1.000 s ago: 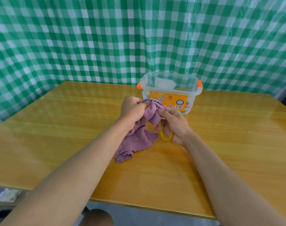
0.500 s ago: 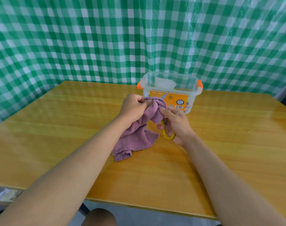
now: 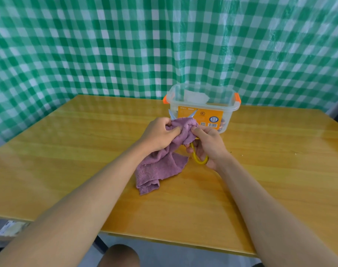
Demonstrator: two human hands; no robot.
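A purple cloth (image 3: 160, 164) hangs from both hands down onto the wooden table (image 3: 67, 151). My left hand (image 3: 156, 133) grips the cloth's bunched top and presses it around the blades of a pair of scissors. Two silver blade tips (image 3: 192, 113) stick out above the cloth, spread apart. My right hand (image 3: 208, 145) holds the scissors by their yellow handle loop (image 3: 199, 159), its thumb against the cloth. The middle of the scissors is hidden under the cloth.
A clear plastic box (image 3: 229, 110) with orange clips and an orange label stands just behind the hands. A green-and-white checked sheet (image 3: 125, 45) hangs behind the table. My knee (image 3: 119, 255) shows below the near table edge.
Both hands with cloth and scissors have shifted slightly away from me towards the box. The blade tips now stand out further above the cloth.
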